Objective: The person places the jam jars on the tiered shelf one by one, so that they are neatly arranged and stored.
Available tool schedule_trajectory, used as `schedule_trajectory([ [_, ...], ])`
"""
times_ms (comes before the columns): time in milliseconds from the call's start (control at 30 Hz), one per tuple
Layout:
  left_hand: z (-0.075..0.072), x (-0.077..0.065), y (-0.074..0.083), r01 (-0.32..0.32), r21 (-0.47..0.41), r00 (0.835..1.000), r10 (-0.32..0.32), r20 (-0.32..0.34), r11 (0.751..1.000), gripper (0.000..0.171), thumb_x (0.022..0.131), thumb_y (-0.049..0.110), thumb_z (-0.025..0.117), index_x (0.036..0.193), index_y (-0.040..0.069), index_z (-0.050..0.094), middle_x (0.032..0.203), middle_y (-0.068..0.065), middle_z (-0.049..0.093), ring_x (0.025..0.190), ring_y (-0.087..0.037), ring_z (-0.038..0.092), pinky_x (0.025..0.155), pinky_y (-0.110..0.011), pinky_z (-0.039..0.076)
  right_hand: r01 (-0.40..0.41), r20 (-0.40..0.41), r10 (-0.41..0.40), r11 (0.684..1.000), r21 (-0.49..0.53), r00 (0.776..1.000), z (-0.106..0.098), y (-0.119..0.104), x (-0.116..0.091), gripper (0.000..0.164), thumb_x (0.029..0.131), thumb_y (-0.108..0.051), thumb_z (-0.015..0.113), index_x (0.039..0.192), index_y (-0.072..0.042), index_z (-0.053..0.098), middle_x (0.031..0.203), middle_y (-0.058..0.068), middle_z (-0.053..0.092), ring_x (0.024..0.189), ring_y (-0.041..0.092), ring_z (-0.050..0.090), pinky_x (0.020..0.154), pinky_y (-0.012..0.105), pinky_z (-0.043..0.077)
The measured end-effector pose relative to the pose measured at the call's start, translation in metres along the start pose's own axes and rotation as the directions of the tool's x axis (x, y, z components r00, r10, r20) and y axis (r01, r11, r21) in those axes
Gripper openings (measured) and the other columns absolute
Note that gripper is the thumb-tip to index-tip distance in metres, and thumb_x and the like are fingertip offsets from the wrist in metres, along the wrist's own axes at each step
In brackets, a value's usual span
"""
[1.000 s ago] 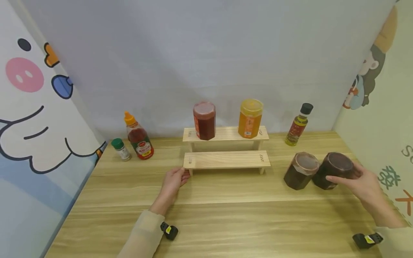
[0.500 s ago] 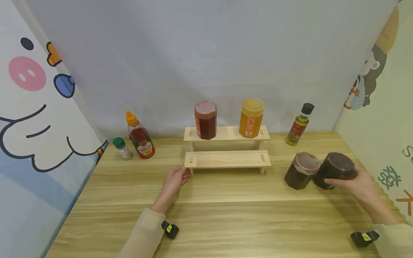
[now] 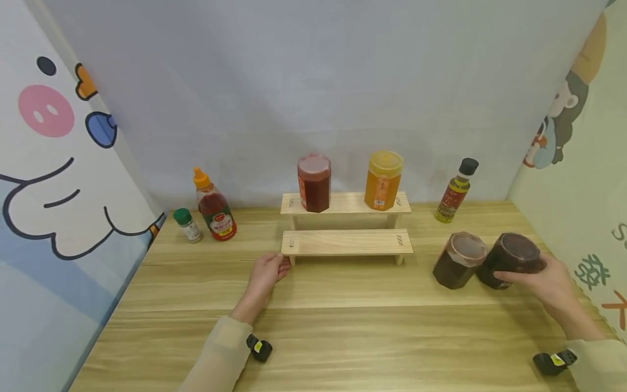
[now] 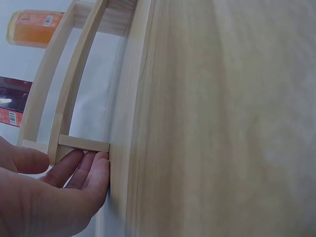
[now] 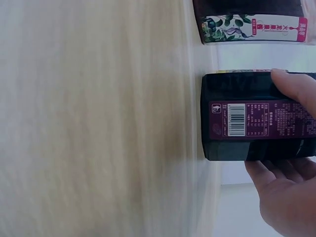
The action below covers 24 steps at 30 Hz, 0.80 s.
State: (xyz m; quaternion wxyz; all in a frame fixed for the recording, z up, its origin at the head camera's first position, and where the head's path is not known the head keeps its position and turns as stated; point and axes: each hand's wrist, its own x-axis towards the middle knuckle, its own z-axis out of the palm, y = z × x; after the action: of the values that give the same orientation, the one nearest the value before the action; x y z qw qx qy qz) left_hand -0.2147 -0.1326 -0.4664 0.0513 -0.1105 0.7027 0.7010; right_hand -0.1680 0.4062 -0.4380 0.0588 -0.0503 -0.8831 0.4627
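Observation:
A two-step wooden shelf [image 3: 346, 243] stands mid-table. At its lower left corner my left hand [image 3: 264, 275] pinches the overhanging end of the board, with the thumb [image 4: 32, 160] on the upper side and the fingers against the leg [image 4: 84, 143]. On the right, my right hand [image 3: 551, 280] grips a dark octagonal jar [image 5: 256, 118] with a purple barcode label, thumb on one side and fingers on the other. Beside it stands a second dark jar [image 3: 459, 261], whose white label carries a plant drawing. The gripped jar is upright, its base close to the tabletop.
On the shelf's upper step sit a dark red jar [image 3: 315, 185] and an orange-yellow jar [image 3: 383, 182]. A red sauce bottle [image 3: 217, 215] and a small green-capped shaker [image 3: 188, 226] stand at left. A slim oil bottle [image 3: 453, 193] is at back right. Walls border the table [image 3: 343, 348].
The head view has shifted slightly, moving the scene a little to the right. My right hand has closed in a little on its dark jar; the left hand stays at the shelf corner.

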Motion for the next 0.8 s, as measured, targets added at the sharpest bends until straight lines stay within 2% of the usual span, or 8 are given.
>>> schedule_trajectory([
  [233,0.001,0.001,-0.001,0.004,0.002,1.0,-0.004,-0.006,1.0,0.038,0.103,0.011,0.038,0.126,-0.017,0.048,0.117,-0.028,0.055,0.109,-0.036,0.055,0.094,-0.041,0.046,-0.03,-0.041,0.031,1.0,0.008,0.999,0.0,-0.002,-0.001,0.054,0.074,-0.018,0.085,0.116,0.001,0.055,0.095,-0.021,0.053,0.081,-0.005,0.052,0.066,0.014,0.046],
  [300,0.001,0.001,0.0,0.008,0.002,1.0,-0.008,-0.008,1.0,0.038,0.103,0.012,0.038,0.126,-0.017,0.048,0.117,-0.028,0.055,0.108,-0.035,0.055,0.094,-0.041,0.046,-0.029,-0.046,0.03,1.0,0.012,0.998,-0.002,-0.005,-0.002,0.052,0.074,-0.017,0.085,0.116,-0.002,0.057,0.093,-0.023,0.053,0.081,-0.006,0.051,0.065,0.013,0.045],
  [367,0.002,0.001,0.0,0.006,0.004,1.0,-0.006,-0.006,1.0,0.038,0.103,0.012,0.038,0.126,-0.017,0.047,0.117,-0.028,0.055,0.109,-0.035,0.055,0.094,-0.041,0.046,-0.018,-0.056,0.019,1.0,0.023,0.998,-0.005,-0.008,-0.003,0.048,0.074,-0.015,0.085,0.113,-0.013,0.057,0.093,-0.024,0.054,0.082,-0.006,0.052,0.066,0.012,0.045],
  [467,0.001,0.001,0.0,0.011,0.0,1.0,-0.011,-0.004,1.0,0.038,0.104,0.012,0.038,0.126,-0.017,0.047,0.118,-0.028,0.054,0.109,-0.035,0.055,0.095,-0.041,0.046,0.018,-0.062,-0.015,0.999,0.049,0.998,-0.01,-0.015,-0.004,0.051,0.075,-0.013,0.083,0.116,-0.025,0.055,0.098,-0.025,0.054,0.085,-0.007,0.052,0.068,0.009,0.045],
  [567,0.001,0.001,0.0,0.01,0.004,1.0,-0.01,-0.002,1.0,0.038,0.104,0.012,0.038,0.127,-0.017,0.047,0.118,-0.028,0.054,0.11,-0.036,0.054,0.095,-0.041,0.045,0.06,-0.064,-0.055,0.994,0.09,0.996,-0.015,-0.026,-0.006,0.057,0.076,-0.006,0.081,0.123,-0.025,0.054,0.103,-0.024,0.055,0.089,-0.008,0.054,0.071,0.008,0.045],
  [800,0.001,0.001,-0.001,0.01,-0.001,1.0,-0.01,0.009,1.0,0.038,0.104,0.012,0.037,0.127,-0.018,0.045,0.117,-0.028,0.053,0.109,-0.036,0.054,0.095,-0.042,0.045,0.098,-0.093,-0.085,0.984,0.147,0.992,-0.027,-0.054,-0.009,0.061,0.075,0.002,0.08,0.124,-0.024,0.056,0.104,-0.021,0.058,0.087,-0.006,0.057,0.069,0.008,0.046],
])
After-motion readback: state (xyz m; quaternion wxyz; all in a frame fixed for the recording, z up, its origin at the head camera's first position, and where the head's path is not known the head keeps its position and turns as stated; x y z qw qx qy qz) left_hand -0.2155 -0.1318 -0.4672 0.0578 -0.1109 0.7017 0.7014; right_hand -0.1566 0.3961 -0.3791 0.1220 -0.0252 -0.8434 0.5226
